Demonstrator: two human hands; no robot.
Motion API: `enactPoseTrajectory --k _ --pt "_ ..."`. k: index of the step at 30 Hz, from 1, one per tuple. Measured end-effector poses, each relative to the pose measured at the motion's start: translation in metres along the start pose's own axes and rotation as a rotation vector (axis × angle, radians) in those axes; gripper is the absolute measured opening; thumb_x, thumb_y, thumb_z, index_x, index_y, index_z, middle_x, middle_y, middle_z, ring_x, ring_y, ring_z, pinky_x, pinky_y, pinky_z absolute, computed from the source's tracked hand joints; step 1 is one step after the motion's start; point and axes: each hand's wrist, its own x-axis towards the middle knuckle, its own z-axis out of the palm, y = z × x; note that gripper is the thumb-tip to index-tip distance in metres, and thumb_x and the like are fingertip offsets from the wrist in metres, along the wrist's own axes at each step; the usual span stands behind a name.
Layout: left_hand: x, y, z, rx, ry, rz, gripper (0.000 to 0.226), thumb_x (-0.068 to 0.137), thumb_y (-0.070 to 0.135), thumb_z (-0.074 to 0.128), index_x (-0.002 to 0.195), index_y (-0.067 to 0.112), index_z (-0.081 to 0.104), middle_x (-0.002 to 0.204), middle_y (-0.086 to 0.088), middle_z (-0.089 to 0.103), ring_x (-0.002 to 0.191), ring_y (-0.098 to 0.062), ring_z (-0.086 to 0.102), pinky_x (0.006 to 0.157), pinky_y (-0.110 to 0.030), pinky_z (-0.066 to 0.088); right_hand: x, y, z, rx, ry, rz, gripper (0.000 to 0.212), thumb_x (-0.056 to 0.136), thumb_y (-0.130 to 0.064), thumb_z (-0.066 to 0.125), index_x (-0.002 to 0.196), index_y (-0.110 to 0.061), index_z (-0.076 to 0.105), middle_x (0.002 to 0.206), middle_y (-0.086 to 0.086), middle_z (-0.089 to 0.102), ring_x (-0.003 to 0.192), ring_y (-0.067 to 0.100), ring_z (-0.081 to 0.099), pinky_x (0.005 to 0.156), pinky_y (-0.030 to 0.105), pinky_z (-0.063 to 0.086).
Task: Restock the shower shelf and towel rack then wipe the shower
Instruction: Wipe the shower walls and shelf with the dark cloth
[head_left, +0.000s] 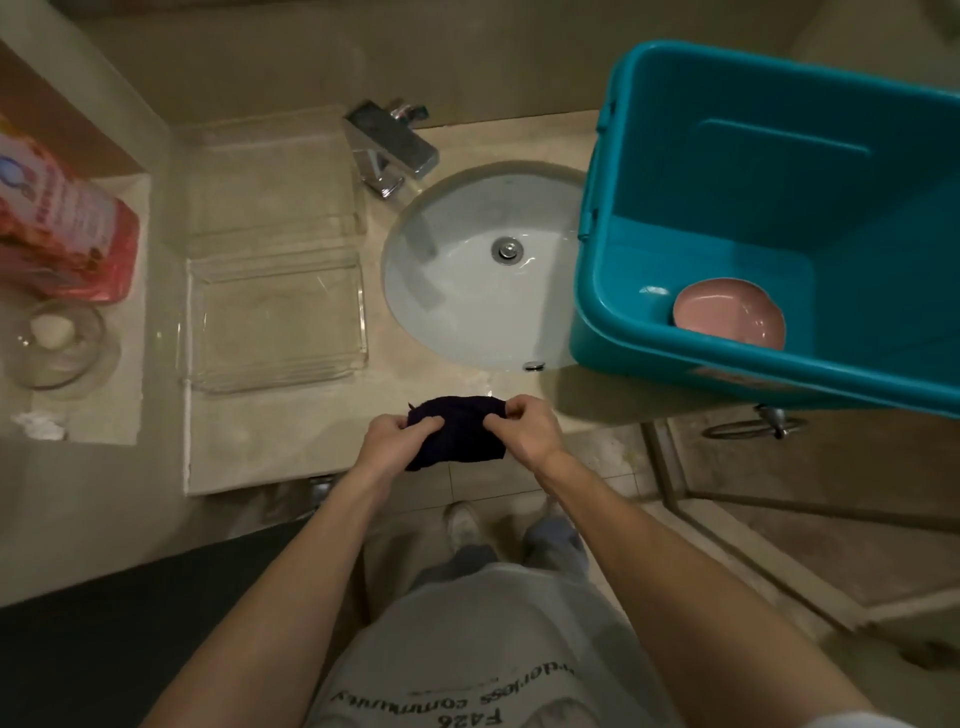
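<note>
A small dark purple cloth (460, 436) hangs folded over the front edge of the beige vanity counter (291, 447). My left hand (397, 436) pinches its left side. My right hand (524, 426) pinches its upper right edge. Both hands sit just in front of the white sink basin (467, 291). A teal plastic tub (769, 208) stands on the counter at the right, with a pink bowl (730, 314) lying in its near corner.
A chrome faucet (389, 145) stands behind the basin. Two clear glass trays (275, 322) lie left of the sink. Further left are a pink packet (62, 223) and a glass dish with a soap bar (52, 338). A metal towel ring (753, 427) hangs below the tub.
</note>
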Motion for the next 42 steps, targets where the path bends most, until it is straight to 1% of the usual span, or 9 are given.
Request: enactPoseTrajectory --k 5,9,14,21,25,28,32,35,42 --pt "-0.009 0.003 0.018 0.062 -0.139 -0.034 0.027 0.088 0.033 0.072 0.103 0.011 0.075 0.091 -0.006 0.078 0.085 -0.020 0.073 0.071 -0.028 0.056 -0.025 0.032 -0.020 0.233 0.008 0.046 0.030 0.082 -0.032 0.067 0.107 -0.018 0.058 0.107 0.006 0.070 0.097 0.019 0.069 0.086 0.036 0.058" --pt "-0.028 0.010 0.051 0.140 -0.267 -0.054 0.016 0.089 0.032 0.071 0.087 0.017 0.071 0.081 0.000 0.074 0.077 -0.017 0.069 0.060 -0.026 0.052 -0.052 0.067 -0.053 0.406 0.092 0.119 0.042 0.082 -0.026 0.072 0.120 -0.013 0.058 0.112 0.006 0.071 0.099 0.017 0.070 0.092 0.038 0.059" --pt "-0.054 0.008 0.103 0.210 -0.448 -0.067 0.023 0.089 0.032 0.071 0.103 0.014 0.070 0.095 -0.008 0.076 0.091 -0.026 0.073 0.069 -0.031 0.054 -0.092 0.107 -0.098 0.562 0.182 0.154 0.026 0.086 -0.017 0.073 0.109 -0.017 0.063 0.108 0.008 0.074 0.096 0.018 0.072 0.072 0.028 0.060" --pt "-0.107 -0.008 0.200 0.325 -0.617 -0.037 0.031 0.091 0.030 0.071 0.117 0.014 0.068 0.106 -0.008 0.076 0.091 -0.021 0.070 0.062 -0.026 0.051 -0.164 0.177 -0.166 0.662 0.372 0.125 0.018 0.088 -0.012 0.071 0.104 -0.015 0.064 0.093 -0.002 0.073 0.082 0.008 0.071 0.059 0.018 0.053" --pt "-0.152 -0.031 0.268 0.390 -0.710 -0.027 0.035 0.092 0.034 0.065 0.123 0.017 0.067 0.110 -0.007 0.076 0.105 -0.025 0.070 0.076 -0.031 0.051 -0.211 0.229 -0.207 0.664 0.451 0.100 0.037 0.078 -0.026 0.076 0.113 -0.019 0.064 0.108 0.006 0.074 0.097 0.018 0.072 0.071 0.026 0.055" --pt "-0.192 -0.053 0.324 0.412 -0.866 -0.108 0.038 0.096 0.031 0.055 0.126 0.010 0.064 0.116 -0.015 0.074 0.101 -0.027 0.071 0.079 -0.028 0.050 -0.252 0.266 -0.248 0.614 0.523 0.059 0.023 0.080 -0.020 0.073 0.102 -0.019 0.066 0.097 0.008 0.076 0.088 0.019 0.072 0.069 0.029 0.055" --pt "-0.251 -0.077 0.390 0.441 -1.054 -0.195 0.033 0.098 0.029 0.042 0.115 0.010 0.064 0.106 -0.013 0.074 0.074 -0.018 0.068 0.050 -0.021 0.042 -0.302 0.316 -0.305 0.583 0.595 0.053 0.021 0.081 -0.019 0.072 0.101 -0.021 0.066 0.095 0.006 0.076 0.088 0.020 0.073 0.076 0.035 0.057" --pt "-0.285 -0.092 0.434 0.462 -1.025 -0.144 0.016 0.095 0.029 0.051 0.101 0.017 0.059 0.076 0.000 0.065 0.060 -0.013 0.057 0.046 -0.020 0.034 -0.335 0.359 -0.336 0.628 0.627 0.077 0.021 0.083 -0.018 0.070 0.103 -0.020 0.065 0.092 0.006 0.077 0.085 0.019 0.074 0.071 0.034 0.058" --pt "-0.327 -0.085 0.513 0.540 -0.920 0.366 0.024 0.093 0.028 0.070 0.104 0.007 0.069 0.088 -0.006 0.073 0.074 -0.017 0.065 0.059 -0.025 0.050 -0.368 0.436 -0.367 0.913 0.766 0.193 0.024 0.088 -0.006 0.065 0.110 -0.014 0.059 0.090 0.003 0.067 0.074 0.013 0.065 0.059 0.027 0.056"
